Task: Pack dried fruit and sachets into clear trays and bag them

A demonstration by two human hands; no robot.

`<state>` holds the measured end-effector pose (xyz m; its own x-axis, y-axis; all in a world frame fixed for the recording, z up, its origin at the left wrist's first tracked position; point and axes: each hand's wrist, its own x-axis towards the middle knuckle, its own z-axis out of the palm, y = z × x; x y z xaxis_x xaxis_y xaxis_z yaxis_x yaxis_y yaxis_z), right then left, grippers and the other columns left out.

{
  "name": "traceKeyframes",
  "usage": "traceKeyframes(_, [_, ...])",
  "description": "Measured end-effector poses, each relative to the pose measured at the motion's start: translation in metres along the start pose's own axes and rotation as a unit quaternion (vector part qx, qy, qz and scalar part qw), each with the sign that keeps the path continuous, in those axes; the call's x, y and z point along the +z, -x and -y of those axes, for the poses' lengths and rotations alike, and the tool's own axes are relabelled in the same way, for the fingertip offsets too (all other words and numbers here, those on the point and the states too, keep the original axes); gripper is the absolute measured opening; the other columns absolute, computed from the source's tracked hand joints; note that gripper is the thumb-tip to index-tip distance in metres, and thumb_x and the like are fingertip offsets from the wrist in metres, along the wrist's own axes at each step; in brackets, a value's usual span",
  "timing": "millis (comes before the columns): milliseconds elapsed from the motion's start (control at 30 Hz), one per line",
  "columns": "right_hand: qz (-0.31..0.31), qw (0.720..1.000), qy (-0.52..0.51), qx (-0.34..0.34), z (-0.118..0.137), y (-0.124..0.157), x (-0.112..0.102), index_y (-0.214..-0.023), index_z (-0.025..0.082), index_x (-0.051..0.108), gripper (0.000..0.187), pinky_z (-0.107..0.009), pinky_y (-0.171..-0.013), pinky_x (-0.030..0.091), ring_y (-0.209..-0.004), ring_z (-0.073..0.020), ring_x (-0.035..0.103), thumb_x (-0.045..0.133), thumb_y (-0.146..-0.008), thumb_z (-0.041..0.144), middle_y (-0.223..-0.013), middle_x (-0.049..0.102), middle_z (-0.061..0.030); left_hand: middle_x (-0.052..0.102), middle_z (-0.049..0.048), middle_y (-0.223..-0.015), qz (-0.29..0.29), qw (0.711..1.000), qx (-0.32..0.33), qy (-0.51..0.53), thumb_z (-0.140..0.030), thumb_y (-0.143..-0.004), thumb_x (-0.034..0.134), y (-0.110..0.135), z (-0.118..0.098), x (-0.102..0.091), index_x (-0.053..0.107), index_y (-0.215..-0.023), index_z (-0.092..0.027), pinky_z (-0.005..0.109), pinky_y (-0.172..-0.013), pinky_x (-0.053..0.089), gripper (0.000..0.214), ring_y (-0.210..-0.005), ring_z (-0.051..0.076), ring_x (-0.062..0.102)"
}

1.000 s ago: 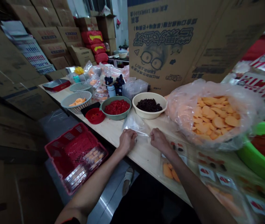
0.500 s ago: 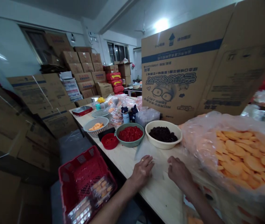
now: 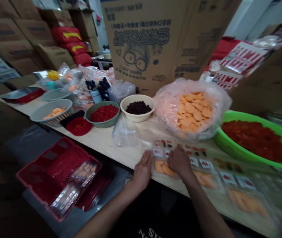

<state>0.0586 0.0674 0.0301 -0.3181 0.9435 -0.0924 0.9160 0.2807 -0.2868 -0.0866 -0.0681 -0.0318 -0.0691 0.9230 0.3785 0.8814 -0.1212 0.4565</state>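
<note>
On the table edge in front of me lies a clear plastic tray (image 3: 159, 162) with orange slices in its near compartment, a white printed packet behind them and small red and dark pieces at the back. My left hand (image 3: 142, 168) is at the tray's left edge, its bent fingers against the plastic. Over the tray's right part is my right hand (image 3: 180, 161), its fingers curled; their tips are hidden, and I cannot see what they hold. Filled trays (image 3: 207, 178) continue to the right. A crumpled clear plastic bag (image 3: 124, 134) lies beyond my left hand.
Behind the trays stand a cream bowl (image 3: 124, 106) of dark pieces, a green-grey bowl (image 3: 88, 115) of red pieces and a plastic bag (image 3: 164, 115) of orange slices. A bright green basin (image 3: 221, 138) is at right. A red crate (image 3: 31, 180) sits lower left; a large cardboard sheet (image 3: 141, 39) stands behind.
The view has turned right and down, bringing the trays and green basin into sight. My hands have moved from the clear plastic on the table to the tray with orange slices.
</note>
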Motion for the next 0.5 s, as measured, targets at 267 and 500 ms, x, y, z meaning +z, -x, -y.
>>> traceKeyframes(267, [0.178, 0.828, -0.512, 0.142, 0.009, -0.01, 0.0, -0.082, 0.021, 0.058, 0.011, -0.028, -0.055, 0.048, -0.063, -0.0199, 0.063, 0.056, -0.071, 0.023, -0.065, 0.062, -0.0033, 0.046, 0.0141, -0.154, 0.014, 0.999, 0.018, 0.046, 0.002, -0.082, 0.041, -0.01, 0.011, -0.021, 0.029, -0.156, -0.02, 0.047, -0.116, 0.045, 0.078, -0.144, 0.025, 0.043])
traceKeyframes(500, [0.208, 0.738, -0.636, 0.089, -0.035, 0.004, -0.043, -0.084, 0.019, 0.06, 0.027, -0.023, -0.052, 0.049, -0.056, -0.0131, 0.059, 0.07, -0.059, 0.016, -0.068, 0.062, 0.0012, 0.055, 0.0159, -0.145, -0.069, 0.997, -0.042, 0.01, 0.002, -0.079, 0.043, -0.038, 0.032, -0.08, 0.047, -0.146, -0.014, 0.048, -0.113, 0.048, 0.069, -0.136, 0.027, 0.053])
